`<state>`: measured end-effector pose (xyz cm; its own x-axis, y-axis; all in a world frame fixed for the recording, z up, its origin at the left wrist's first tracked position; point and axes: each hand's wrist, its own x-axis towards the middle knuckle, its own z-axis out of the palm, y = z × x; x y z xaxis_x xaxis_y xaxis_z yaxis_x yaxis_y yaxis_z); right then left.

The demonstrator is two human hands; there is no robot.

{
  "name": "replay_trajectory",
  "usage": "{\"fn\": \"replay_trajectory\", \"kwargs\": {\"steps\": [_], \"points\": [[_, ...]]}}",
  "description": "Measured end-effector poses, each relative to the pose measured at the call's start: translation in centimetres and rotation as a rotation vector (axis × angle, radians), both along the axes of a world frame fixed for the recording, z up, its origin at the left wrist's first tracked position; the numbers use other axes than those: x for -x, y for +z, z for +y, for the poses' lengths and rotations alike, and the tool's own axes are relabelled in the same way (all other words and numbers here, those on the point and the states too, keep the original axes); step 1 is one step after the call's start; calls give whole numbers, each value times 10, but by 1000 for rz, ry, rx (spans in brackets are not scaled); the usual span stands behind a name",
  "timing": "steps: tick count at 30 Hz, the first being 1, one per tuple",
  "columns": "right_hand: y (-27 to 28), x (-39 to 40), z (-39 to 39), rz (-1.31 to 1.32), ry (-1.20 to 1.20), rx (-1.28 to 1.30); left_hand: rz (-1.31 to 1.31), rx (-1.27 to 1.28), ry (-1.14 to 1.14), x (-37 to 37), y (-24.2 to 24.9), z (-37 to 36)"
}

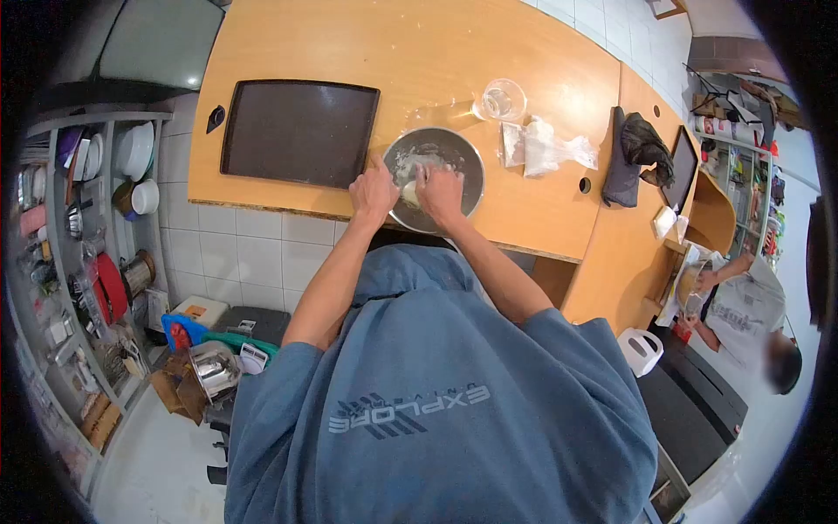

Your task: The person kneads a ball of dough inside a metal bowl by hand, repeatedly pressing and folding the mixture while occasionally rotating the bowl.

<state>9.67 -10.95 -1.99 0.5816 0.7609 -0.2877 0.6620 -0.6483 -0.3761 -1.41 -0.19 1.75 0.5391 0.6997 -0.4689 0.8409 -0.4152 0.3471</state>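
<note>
A round metal bowl [472, 166] stands at the front edge of the wooden table [419, 52], with pale dough [410, 194] and white flour inside. My left hand [374, 192] is closed on the bowl's left rim. Inside the bowl is my right hand [441, 192], its fingers curled against the dough; its fingertips are partly hidden. Right of the bowl lie plastic bags of white powder [546, 148]. A clear container [504, 100] stands behind them.
A dark baking tray [301, 133] lies left of the bowl. Dark cloths [642, 144] lie on the right. Another person [746, 306] holds a bowl at far right. Shelves [87, 262] with kitchenware stand at left; a steel pot [215, 368] is below.
</note>
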Motion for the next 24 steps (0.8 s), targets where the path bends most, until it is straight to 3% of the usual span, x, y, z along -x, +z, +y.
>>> {"fn": "replay_trajectory", "kwargs": {"steps": [3,15,18,24], "points": [[-5,16,-3,-152,-11,-181,-4,-18,16,0,-2,-1],[-23,5,19,-85,-1,-40,-1,-32,-15,3,-11,2],[-16,-6,41,18,-99,131,-1,-39,-24,5,-15,1],[-2,-16,45,99,-114,63,-21,-14,78,1,-9,-4]]}}
